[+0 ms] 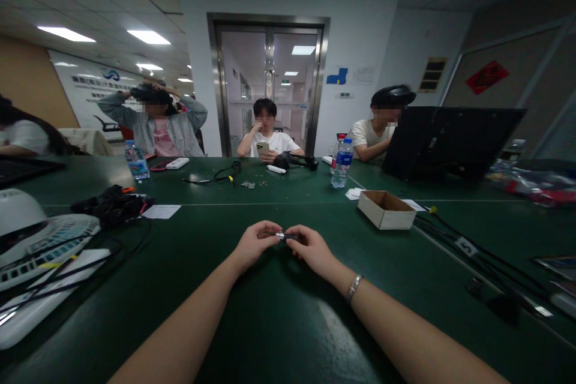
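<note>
Between my two hands, just above the green table, is a small slim dark stick with a shiny silver middle. It may be a pen or a similar slender item; its exact kind is too small to make out. My left hand pinches its left end between thumb and fingers. The right end sits in the closed fingers of my right hand, whose wrist wears a silver bracelet. My fingers cover both ends of the stick.
An open cardboard box stands right of my hands, near black cables. Water bottles are behind it. On the left lie a white fan and a tangle of black straps. Several people sit across the green table.
</note>
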A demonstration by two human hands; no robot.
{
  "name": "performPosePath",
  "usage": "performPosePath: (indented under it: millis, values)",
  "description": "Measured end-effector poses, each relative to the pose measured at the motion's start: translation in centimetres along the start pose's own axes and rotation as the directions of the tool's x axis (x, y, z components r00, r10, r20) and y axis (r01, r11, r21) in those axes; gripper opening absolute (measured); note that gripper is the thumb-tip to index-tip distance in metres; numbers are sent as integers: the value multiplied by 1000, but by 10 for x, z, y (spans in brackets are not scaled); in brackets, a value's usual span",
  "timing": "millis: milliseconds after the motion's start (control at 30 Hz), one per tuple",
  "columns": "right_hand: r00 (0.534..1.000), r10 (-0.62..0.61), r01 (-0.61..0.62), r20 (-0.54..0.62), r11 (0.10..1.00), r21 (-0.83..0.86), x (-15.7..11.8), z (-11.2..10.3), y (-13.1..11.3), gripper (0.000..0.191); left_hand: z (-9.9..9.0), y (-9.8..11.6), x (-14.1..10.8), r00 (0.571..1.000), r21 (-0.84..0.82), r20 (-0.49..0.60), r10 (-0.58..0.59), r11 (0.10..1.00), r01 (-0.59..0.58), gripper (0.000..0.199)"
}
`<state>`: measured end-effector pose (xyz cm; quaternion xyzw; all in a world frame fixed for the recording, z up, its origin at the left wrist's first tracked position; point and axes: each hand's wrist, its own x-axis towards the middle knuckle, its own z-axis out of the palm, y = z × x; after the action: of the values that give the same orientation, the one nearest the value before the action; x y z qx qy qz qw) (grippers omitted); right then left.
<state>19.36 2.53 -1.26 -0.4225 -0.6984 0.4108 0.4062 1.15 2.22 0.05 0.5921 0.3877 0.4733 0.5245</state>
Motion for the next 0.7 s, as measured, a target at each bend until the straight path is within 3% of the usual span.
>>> performPosePath:
  millis: [333,700]
  values:
    - [998,-45,45,-38,999,1,-1,1,0,21,0,-6,3,998,89,-26,-52,995,54,25]
    - [991,-116,117,-72,993,18,1,1,6,23,2,-15,7,1000,128,-21,-12,992,15,30]
